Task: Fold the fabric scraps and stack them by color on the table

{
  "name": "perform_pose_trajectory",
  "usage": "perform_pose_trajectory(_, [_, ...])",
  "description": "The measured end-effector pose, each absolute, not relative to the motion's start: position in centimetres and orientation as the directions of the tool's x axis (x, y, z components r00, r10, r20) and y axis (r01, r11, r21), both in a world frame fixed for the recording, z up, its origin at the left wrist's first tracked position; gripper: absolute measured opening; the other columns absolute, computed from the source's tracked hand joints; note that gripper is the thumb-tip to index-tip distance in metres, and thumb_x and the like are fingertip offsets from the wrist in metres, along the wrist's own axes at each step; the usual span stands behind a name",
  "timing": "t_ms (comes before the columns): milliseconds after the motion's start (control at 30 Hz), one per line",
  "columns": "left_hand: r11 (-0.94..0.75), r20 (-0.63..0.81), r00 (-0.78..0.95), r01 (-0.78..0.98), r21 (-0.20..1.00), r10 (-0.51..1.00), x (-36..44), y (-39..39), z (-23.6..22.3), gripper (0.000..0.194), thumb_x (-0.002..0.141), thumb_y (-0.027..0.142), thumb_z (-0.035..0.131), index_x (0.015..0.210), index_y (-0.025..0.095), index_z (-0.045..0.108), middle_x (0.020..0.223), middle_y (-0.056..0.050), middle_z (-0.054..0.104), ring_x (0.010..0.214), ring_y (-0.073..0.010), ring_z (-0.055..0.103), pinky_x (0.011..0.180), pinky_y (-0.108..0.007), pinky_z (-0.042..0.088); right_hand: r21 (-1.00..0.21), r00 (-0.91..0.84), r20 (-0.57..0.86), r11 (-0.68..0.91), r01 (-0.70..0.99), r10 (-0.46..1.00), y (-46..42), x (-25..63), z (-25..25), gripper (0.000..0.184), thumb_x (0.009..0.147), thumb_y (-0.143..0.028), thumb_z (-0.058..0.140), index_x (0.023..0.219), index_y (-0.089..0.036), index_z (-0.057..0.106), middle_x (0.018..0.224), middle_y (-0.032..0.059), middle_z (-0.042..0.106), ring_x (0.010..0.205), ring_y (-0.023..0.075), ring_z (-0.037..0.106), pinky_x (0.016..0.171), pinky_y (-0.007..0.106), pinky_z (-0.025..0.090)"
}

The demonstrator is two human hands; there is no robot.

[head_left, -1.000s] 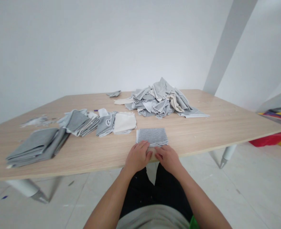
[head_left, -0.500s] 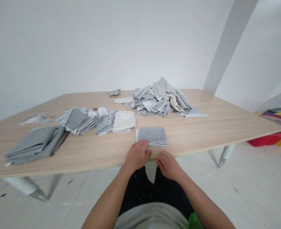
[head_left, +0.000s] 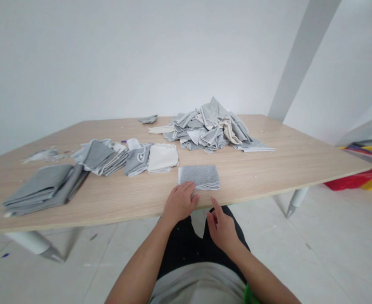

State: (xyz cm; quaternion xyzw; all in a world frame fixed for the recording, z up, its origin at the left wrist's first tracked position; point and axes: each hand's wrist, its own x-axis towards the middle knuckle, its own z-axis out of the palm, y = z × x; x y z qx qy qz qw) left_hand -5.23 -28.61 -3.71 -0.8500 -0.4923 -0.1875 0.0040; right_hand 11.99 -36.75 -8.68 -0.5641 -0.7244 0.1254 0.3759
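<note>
A folded grey cloth (head_left: 201,176) lies flat on the table close to its front edge, its layered edges facing me. My left hand (head_left: 180,202) rests with its fingertips on the cloth's lower left corner, fingers stretched out and nothing gripped. My right hand (head_left: 220,226) hovers at the table's front edge, just below the cloth and apart from it. Its index finger points forward while the other fingers are curled loosely, with nothing seen in them.
A heap of loose grey and cream cloth pieces (head_left: 205,128) lies at the back. To the left are a cream folded stack (head_left: 163,158), grey folded pieces (head_left: 137,159), a fanned stack (head_left: 102,157) and larger folded grey cloths (head_left: 43,188). White scraps (head_left: 45,155) lie at far left.
My right hand has drawn back slightly and its index finger has straightened out. My left hand stays on the cloth's corner. The whole view has shifted a little.
</note>
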Motion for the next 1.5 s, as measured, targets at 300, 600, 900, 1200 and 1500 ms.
perform_pose_trajectory(300, [-0.524,0.331,0.45,0.832,0.181,0.829,-5.3,-28.7,-3.8,0.045,0.092,0.035,0.043,0.13,0.013,0.052,0.138,-0.012,0.052,0.131,-0.0249,0.043,0.108,-0.04,0.031,-0.627,-0.262,0.401,0.472,0.62,0.878,-38.7,11.6,-7.2,0.039,0.093,-0.038,0.045,0.06,-0.022,0.058,0.05,0.0003,0.053,0.045,0.0134,0.048,0.048,0.026,0.027])
perform_pose_trajectory(600, [-0.527,0.332,0.459,0.836,0.152,0.824,-5.4,-28.8,-3.7,0.043,0.092,0.036,0.043,0.128,0.014,0.053,0.137,-0.011,0.053,0.129,-0.0246,0.044,0.107,-0.04,0.033,-0.479,-0.272,0.232,0.353,0.804,0.934,-38.0,10.3,-6.9,0.026,0.089,-0.036,0.049,0.096,-0.017,0.066,0.058,0.0027,0.066,0.053,0.0174,0.06,0.049,0.026,0.03])
perform_pose_trajectory(900, [-0.532,0.351,0.457,0.832,0.156,0.818,-5.5,-28.6,-3.9,0.043,0.092,0.037,0.042,0.127,0.015,0.052,0.135,-0.012,0.055,0.127,-0.025,0.047,0.107,-0.04,0.033,-0.389,-0.116,0.643,0.453,0.802,0.757,-34.6,14.0,-5.2,0.026,0.093,-0.03,0.043,0.085,-0.018,0.064,0.081,0.0088,0.068,0.08,0.0215,0.061,0.072,0.032,0.046])
perform_pose_trajectory(1200, [-0.443,0.431,0.31,0.861,0.252,0.848,-5.6,-28.7,-4.4,0.043,0.093,0.037,0.042,0.128,0.014,0.05,0.131,-0.013,0.057,0.123,-0.0257,0.049,0.106,-0.041,0.035,-0.403,-0.09,0.471,0.305,0.863,0.877,-28.4,16.3,-6.2,0.038,0.09,-0.029,0.045,0.119,-0.01,0.06,0.122,0.0171,0.063,0.118,0.029,0.053,0.101,0.043,0.04])
perform_pose_trajectory(1500, [-0.174,0.382,0.047,0.937,0.303,0.923,-7.6,-25.2,-3.5,0.038,0.092,0.037,0.039,0.121,0.016,0.053,0.119,-0.013,0.061,0.114,-0.0248,0.054,0.098,-0.036,0.04,-0.456,0.043,0.321,0.115,0.883,0.946,-26.4,17.2,-5.7,0.033,0.087,-0.04,0.05,0.097,-0.014,0.068,0.107,0.0167,0.068,0.126,0.0334,0.046,0.103,0.042,0.034])
